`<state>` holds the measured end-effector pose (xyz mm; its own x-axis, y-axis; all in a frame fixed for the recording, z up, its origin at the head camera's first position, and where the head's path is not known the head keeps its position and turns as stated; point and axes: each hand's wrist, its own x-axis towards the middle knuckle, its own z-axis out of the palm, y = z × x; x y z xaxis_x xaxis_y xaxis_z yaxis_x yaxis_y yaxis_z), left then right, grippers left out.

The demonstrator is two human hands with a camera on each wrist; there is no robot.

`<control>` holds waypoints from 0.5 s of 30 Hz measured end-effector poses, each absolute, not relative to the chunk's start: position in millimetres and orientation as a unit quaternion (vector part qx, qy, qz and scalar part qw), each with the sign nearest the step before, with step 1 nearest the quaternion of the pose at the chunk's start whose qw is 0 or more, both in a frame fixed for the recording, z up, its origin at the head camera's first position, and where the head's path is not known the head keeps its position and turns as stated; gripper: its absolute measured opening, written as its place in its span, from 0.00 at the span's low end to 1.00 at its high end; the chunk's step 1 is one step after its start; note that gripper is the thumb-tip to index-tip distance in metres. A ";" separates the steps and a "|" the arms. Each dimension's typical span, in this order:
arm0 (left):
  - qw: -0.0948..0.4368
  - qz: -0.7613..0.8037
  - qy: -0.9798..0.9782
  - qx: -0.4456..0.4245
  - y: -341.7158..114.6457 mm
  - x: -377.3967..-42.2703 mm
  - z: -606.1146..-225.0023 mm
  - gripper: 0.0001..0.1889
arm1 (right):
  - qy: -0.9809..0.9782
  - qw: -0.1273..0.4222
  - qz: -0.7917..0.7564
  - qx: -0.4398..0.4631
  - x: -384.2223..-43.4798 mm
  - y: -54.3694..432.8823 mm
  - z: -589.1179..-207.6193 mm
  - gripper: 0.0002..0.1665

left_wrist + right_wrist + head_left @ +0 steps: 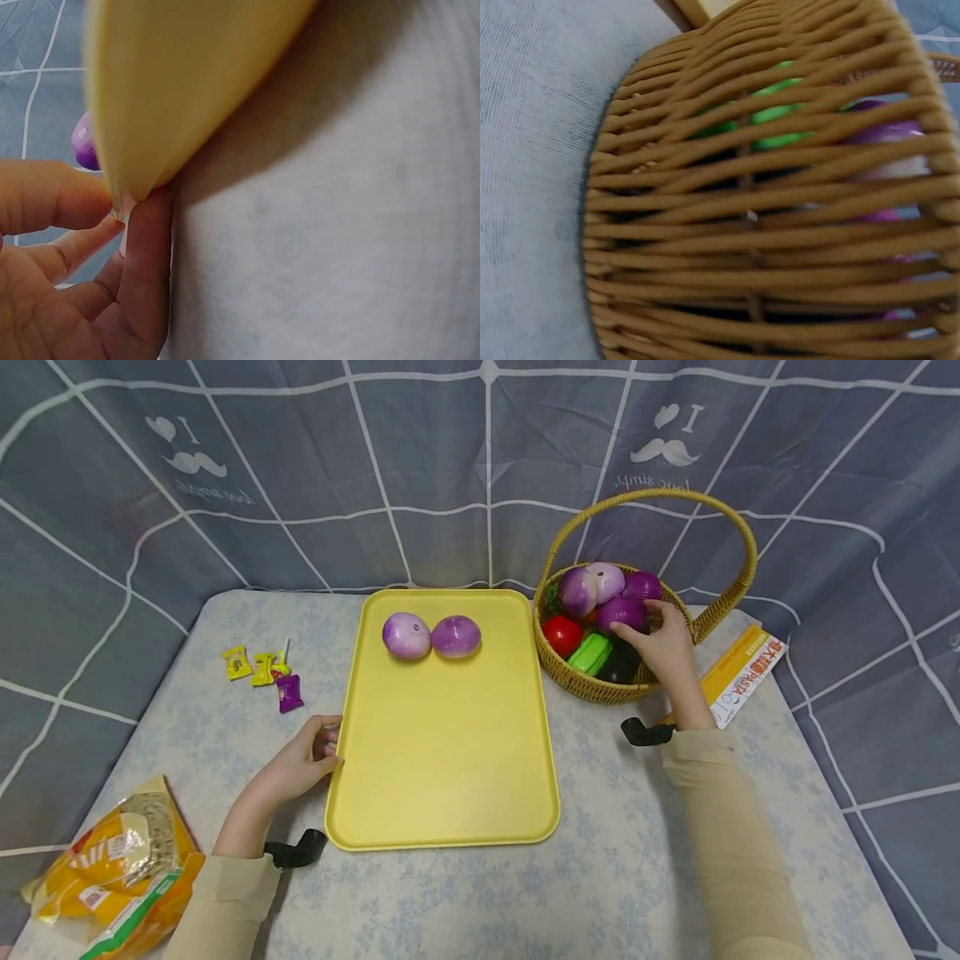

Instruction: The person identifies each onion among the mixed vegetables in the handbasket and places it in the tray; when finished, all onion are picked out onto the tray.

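My left hand (306, 758) pinches the left rim of a yellow tray (442, 760). In the left wrist view, the thumb lies on one side of the tray edge and a finger on the other. Two light-purple onions (407, 636) sit side by side near the tray's far end. To the right, my right hand (666, 643) reaches into a wicker basket (592, 689), thumb and fingers around a dark purple onion (621, 615). More purple onions (579, 592), a red tomato (562, 636), a green item (591, 654) and a black round item (619, 665) fill the basket.
The basket's tall handle (645, 497) arches over its contents. A pasta box (742, 672) lies right of the basket. Wrapped candies (289, 693) and a lollipop (281, 667) lie left of the tray. An orange food bag (123, 868) occupies the near left corner.
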<state>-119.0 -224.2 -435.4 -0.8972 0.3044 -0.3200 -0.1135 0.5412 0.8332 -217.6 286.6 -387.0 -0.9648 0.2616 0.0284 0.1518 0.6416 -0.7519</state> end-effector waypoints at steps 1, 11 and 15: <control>0.220 0.476 0.850 0.056 -224.3 -119.0 -435.5 0.31 | -0.906 0.057 0.404 -0.115 -219.2 286.0 -388.7 0.52; 0.224 0.465 0.855 0.047 -224.8 -118.7 -436.9 0.32 | -0.918 0.034 0.372 -0.129 -231.5 282.3 -396.4 0.55; 0.223 0.469 0.853 0.049 -224.3 -119.2 -436.2 0.32 | -0.917 0.041 0.371 -0.141 -231.6 282.5 -396.5 0.53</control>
<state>-119.2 -224.3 -436.2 -0.8957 0.2934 -0.3341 -0.1249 0.5551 0.8223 -231.6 282.5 -396.5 -0.9568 0.2893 -0.0297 0.2285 0.6847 -0.6921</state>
